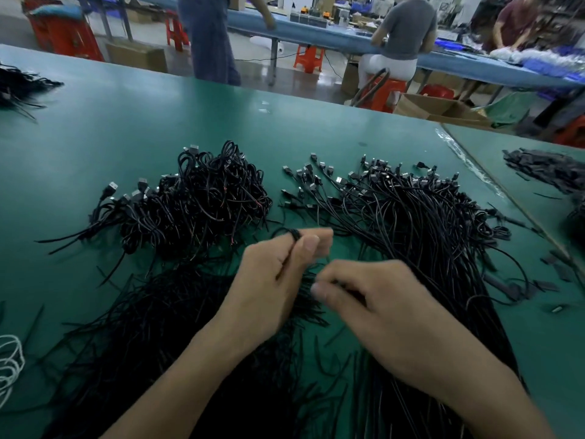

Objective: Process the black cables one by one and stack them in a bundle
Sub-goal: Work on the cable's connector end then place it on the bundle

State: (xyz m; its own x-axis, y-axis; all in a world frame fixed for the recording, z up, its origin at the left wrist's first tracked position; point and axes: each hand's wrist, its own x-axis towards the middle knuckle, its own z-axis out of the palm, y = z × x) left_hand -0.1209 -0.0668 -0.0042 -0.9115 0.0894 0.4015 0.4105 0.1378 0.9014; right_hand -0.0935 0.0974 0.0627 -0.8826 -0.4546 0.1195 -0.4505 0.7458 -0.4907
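Note:
My left hand (275, 274) pinches a thin black cable (292, 234) that is looped over its fingertips, above the green table (95, 147). My right hand (373, 299) is blurred, its fingers curled close around the same cable just right of the left hand. A tangled heap of coiled black cables (202, 201) with USB plugs lies at the left centre. A long bundle of straight black cables (421, 223) runs from the centre right down under my right arm. Loose black strands (152, 327) spread under my left forearm.
Small black pieces (544, 167) lie piled at the far right past a seam in the table. White cord (9, 359) sits at the left edge, another black pile (19, 87) at the far left. People work at a blue bench (316, 33) behind.

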